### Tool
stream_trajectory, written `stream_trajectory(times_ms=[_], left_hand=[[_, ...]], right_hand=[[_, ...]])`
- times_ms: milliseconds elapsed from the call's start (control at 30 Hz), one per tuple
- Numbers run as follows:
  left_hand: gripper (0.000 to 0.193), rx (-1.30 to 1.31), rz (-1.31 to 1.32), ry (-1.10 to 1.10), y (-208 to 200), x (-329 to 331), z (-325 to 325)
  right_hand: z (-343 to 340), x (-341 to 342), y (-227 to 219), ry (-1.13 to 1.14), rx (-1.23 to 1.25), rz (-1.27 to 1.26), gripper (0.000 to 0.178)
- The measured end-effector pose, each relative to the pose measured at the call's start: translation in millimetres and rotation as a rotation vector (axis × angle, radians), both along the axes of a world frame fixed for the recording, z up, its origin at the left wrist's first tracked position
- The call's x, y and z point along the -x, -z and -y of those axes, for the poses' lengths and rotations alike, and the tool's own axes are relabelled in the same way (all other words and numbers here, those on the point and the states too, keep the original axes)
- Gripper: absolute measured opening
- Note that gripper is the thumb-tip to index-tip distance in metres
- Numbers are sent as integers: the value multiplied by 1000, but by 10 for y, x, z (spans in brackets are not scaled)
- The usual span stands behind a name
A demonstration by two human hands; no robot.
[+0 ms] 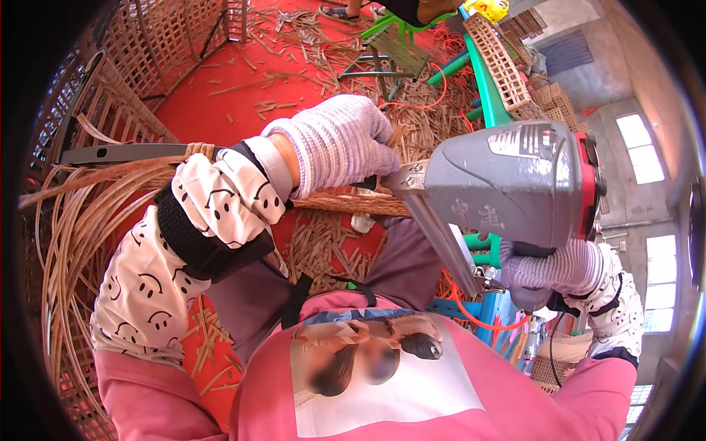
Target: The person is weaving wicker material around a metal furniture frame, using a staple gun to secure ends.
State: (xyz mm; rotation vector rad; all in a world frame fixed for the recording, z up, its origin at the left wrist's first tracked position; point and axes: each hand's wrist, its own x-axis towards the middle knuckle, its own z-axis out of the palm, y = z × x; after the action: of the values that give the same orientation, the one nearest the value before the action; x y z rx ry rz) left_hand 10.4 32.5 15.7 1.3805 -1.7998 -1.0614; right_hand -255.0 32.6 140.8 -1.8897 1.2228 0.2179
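My right hand, in a white-and-lilac knitted glove, is wrapped round the handle of a grey nail gun. The gun's slanted silver magazine runs down toward that hand, and its nose points left. My left hand, gloved alike, is closed close beside the nose. What its fingers grip is hidden behind the glove. Just below it passes a brown twisted bundle of strands. A grey metal bar, bound with cane near my wrist, comes in from the left.
Loose pale cane strands curve down at the left beside a woven lattice basket. Cut strips litter the red floor. A green stool stands ahead near another person's foot. An orange hose loops below the gun.
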Motion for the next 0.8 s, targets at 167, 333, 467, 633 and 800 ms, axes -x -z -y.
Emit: stream_trajectory(times_ms=[167,333,467,633,800], left_hand=[[25,32,2,-3,26,-8,-35],[26,-15,-6,-14,-27,-24,-3],[26,-82,-7,-33,7,-52,63],[17,396,129,233,41,-110,52],[23,427,-7,204,-50,-76,-84]], right_hand=[[33,-92,-34,62,-108,-29,20],[29,-161,-17,52,-104,85,21],[-73,-103,-31,231,-85,186,24],[-34,537,-47,543,122,538,18],[421,1768,131,741,275,688,25]])
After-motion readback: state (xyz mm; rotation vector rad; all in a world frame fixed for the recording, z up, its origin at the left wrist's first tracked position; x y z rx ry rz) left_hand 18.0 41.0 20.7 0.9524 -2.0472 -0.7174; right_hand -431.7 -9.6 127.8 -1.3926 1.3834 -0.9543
